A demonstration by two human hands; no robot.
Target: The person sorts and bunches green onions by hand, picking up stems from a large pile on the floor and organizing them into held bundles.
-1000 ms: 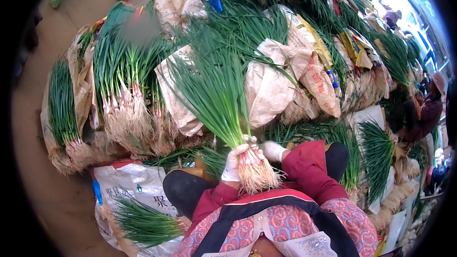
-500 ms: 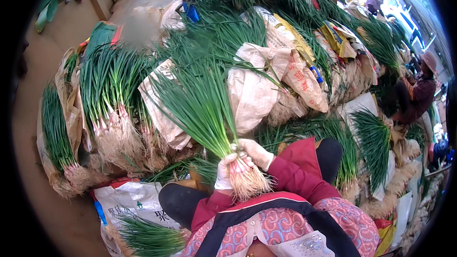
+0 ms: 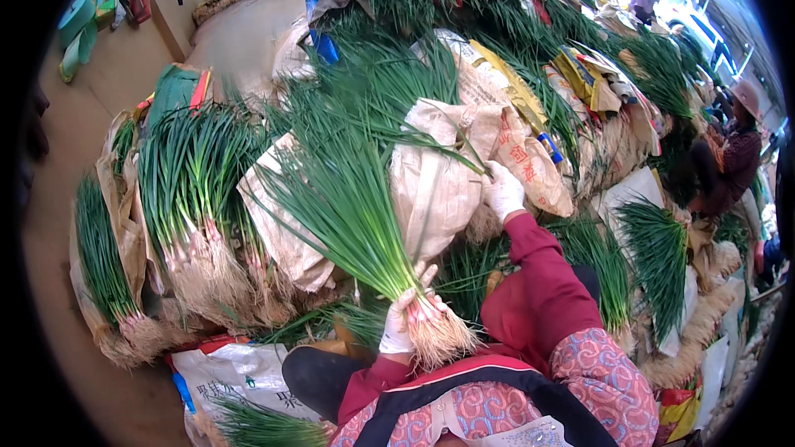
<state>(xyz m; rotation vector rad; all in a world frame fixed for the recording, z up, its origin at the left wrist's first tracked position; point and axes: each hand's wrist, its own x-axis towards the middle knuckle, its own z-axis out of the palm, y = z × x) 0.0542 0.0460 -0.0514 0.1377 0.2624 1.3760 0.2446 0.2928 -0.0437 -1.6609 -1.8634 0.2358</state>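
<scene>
My left hand (image 3: 399,327) is wrapped round a thick bunch of scallions (image 3: 377,252) near its pinkish-white base. The long green leaves fan up and away, and pale roots (image 3: 443,339) hang below the fist towards my lap. Reaching forward and right, my white-gloved right hand (image 3: 503,192) pinches the near end of a few loose scallion stalks (image 3: 455,156). Those stalks lie across a beige woven sack (image 3: 431,190), and their leaves run back into the green pile (image 3: 389,74). The fingertips of my right hand are partly hidden.
Bundled scallions (image 3: 199,182) with matted roots stand on the left. A white printed sack (image 3: 240,381) lies by my left knee, with more scallions (image 3: 269,424). Other bundles (image 3: 654,240) lie on the right, where a person in a hat (image 3: 733,149) sits. Further piles rise behind.
My right hand has left the bunch and moved forward and right to the loose stalks on the sack. My left hand keeps hold of the bunch, now slightly lower in view.
</scene>
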